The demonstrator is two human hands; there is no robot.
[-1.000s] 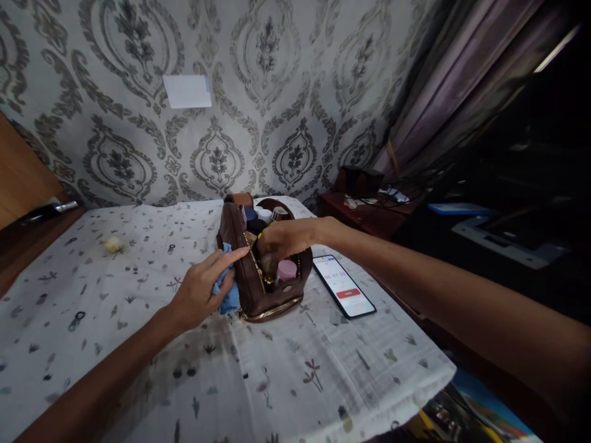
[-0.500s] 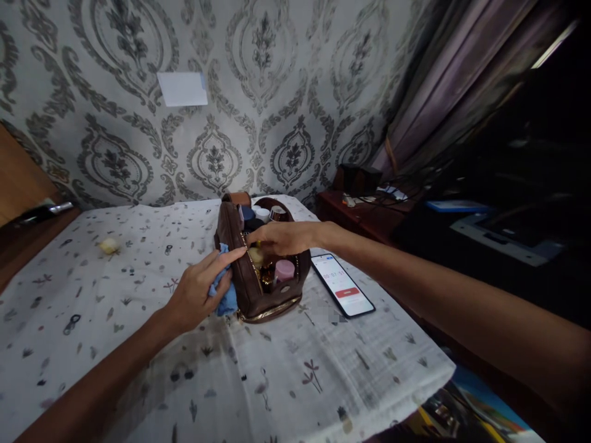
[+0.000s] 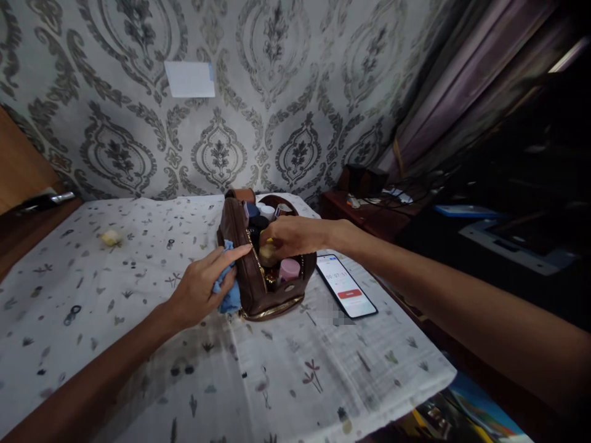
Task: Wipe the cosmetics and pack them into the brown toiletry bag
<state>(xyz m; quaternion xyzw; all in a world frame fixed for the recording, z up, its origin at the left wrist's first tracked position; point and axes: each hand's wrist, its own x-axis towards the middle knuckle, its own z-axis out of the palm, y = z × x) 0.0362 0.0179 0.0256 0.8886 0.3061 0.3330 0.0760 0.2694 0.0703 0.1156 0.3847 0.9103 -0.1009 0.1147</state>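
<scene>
A brown zip bag (image 3: 235,261) with a gold zipper lies unzipped on the cloth-covered table. My left hand (image 3: 196,286) is closed on a crumpled blue cloth (image 3: 229,296) against the bag's near-left side, its index finger stretched onto the zipper edge. Inside the opening is my right hand (image 3: 290,237), fingers bent and pressed together beside a yellowish round item (image 3: 268,253); what they grip is partly hidden. A pink-lidded jar (image 3: 289,269) sits at the bag's front end. Toward its back are a white lid (image 3: 267,213) and dark containers.
A phone (image 3: 347,286) showing a running timer lies right of the bag. On the left of the white patterned tablecloth (image 3: 138,344) rests a small pale yellow object (image 3: 111,237). A dark red side table (image 3: 355,215) with cables stands beyond the right edge.
My right hand has drawn back slightly toward the right inside the bag, showing more of the yellowish item. My left hand stays on the bag's side. The view has shifted slightly.
</scene>
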